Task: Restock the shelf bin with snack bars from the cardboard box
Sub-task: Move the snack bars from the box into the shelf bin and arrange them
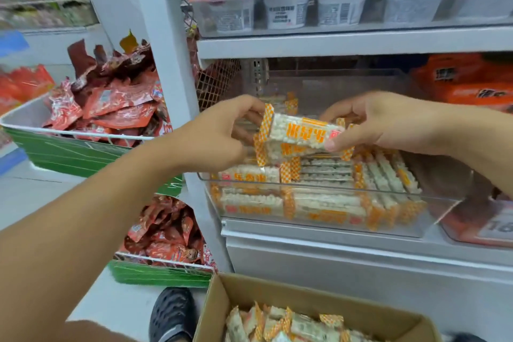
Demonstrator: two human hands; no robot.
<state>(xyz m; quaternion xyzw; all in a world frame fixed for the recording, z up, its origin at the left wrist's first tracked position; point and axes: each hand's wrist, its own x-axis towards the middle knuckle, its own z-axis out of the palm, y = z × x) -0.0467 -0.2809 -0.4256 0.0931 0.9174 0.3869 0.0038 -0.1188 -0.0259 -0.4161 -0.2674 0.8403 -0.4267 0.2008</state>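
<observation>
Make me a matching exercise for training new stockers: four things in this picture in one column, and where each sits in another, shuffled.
Things:
1. held snack bars
2. cardboard box
3. clear shelf bin
4. red snack packets

Places:
A. on the floor below the shelf, open
B. in the wire basket left of the white upright
C. between both hands, above the bin
D. on the shelf, partly filled with bars

Pairs: 1-C, 2-A, 3-D, 4-B
</observation>
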